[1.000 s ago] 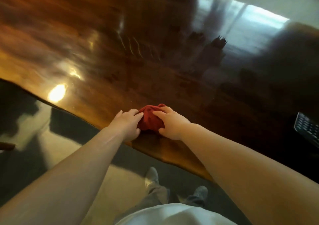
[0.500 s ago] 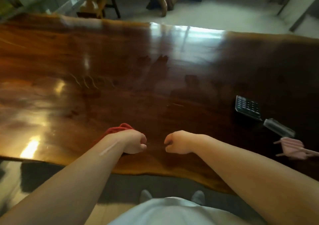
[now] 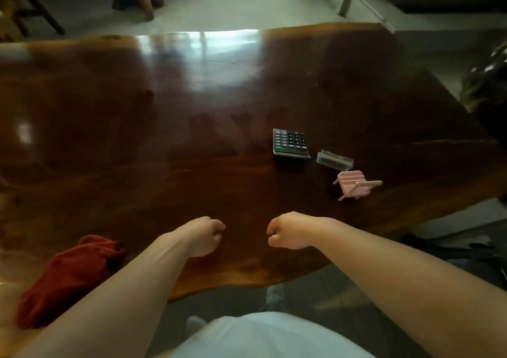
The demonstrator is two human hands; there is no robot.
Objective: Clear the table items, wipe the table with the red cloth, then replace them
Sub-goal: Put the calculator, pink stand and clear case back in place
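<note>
Left hand [image 3: 204, 237] and right hand [image 3: 288, 230]: fingers curled into fists, gripping nothing, over table [image 3: 137, 138] near edge. Red cloth [image 3: 68, 275] bunched on table beside left forearm. Right side: calculator [image 3: 290, 143], clear box [image 3: 334, 160] (contents unclear), pink rack [image 3: 354, 186] tipped over.

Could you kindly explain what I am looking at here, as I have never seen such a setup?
There is no machine: a person wears a camera on the head, looking down at their own bare arms. The left hand and right hand are curled over the wooden table and hold nothing. The red cloth lies crumpled at the near edge, beside the left forearm. To the right lie a black calculator, a clear plastic piece and a small pink rack.
</note>
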